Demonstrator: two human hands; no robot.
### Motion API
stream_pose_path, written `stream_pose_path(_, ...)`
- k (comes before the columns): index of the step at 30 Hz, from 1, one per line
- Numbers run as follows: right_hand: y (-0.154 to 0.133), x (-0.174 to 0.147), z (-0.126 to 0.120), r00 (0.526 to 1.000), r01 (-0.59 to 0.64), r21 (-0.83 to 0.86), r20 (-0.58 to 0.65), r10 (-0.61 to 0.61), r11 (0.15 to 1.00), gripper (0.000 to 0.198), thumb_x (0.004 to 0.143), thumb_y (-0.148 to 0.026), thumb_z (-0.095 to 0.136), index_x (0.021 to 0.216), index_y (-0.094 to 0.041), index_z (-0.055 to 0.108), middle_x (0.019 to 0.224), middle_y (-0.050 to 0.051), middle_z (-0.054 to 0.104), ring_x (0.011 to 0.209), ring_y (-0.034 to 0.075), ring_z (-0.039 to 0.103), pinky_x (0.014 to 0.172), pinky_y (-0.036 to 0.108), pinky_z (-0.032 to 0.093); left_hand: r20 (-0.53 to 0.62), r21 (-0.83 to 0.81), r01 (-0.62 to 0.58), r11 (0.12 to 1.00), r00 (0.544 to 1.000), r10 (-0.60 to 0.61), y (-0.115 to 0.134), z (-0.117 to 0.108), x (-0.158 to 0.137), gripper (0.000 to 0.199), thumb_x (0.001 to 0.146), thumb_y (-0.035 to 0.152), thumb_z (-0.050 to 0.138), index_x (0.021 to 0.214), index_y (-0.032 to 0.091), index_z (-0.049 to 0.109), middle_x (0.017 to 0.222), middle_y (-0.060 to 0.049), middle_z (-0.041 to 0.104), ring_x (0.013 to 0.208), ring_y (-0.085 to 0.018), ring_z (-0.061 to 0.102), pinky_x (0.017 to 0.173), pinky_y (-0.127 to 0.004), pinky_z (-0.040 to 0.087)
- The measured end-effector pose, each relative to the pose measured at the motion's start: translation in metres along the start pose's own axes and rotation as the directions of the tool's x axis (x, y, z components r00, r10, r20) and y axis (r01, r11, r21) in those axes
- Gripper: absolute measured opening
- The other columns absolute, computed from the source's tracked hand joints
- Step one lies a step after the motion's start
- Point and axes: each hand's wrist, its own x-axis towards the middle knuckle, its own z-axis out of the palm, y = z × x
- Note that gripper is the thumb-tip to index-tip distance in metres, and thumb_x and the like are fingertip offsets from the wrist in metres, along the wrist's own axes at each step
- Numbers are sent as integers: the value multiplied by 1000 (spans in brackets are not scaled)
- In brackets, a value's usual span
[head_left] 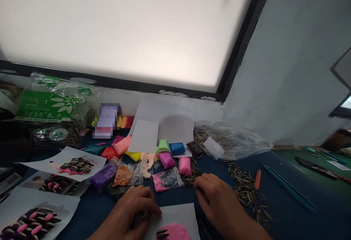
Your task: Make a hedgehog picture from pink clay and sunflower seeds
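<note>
White paper (pixel 179 212) lies at the bottom middle, bearing a flat pink clay shape (pixel 177 231) with a few dark striped sunflower seeds (pixel 162 234) set in its left side. My left hand (pixel 131 212) rests at the paper's left edge, fingers bent and thumb apart, index fingertip touching the sheet. My right hand (pixel 215 198) is right of the paper, next to a small heap of sunflower seeds (pixel 189 180). Its fingers are curled together, and whatever lies between the fingertips is hidden. More loose sunflower seeds (pixel 245 187) are scattered to its right.
Clay packets, including a purple one (pixel 103 176) and a pink one (pixel 184 165), lie ahead. Seed-decorated sheets (pixel 41 210) are at left. Behind stand a green seed bag (pixel 46 104), a phone (pixel 106 121) and a clear seed bag (pixel 233 141). A blue pen (pixel 290 188) and scissors (pixel 315 167) lie right.
</note>
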Motion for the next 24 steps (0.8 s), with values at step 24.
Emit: stream_pose_path(24,-14,5,-2,976,-124,19,183,118,992,23,86,3,60,89,-17,69,88,4,71,84,22,67,71,29,47,-60,22,-41,999,997,43,1,4,1,29,83,8,51,90,25,74,91,0,67,87,-18,63,77,-28,43)
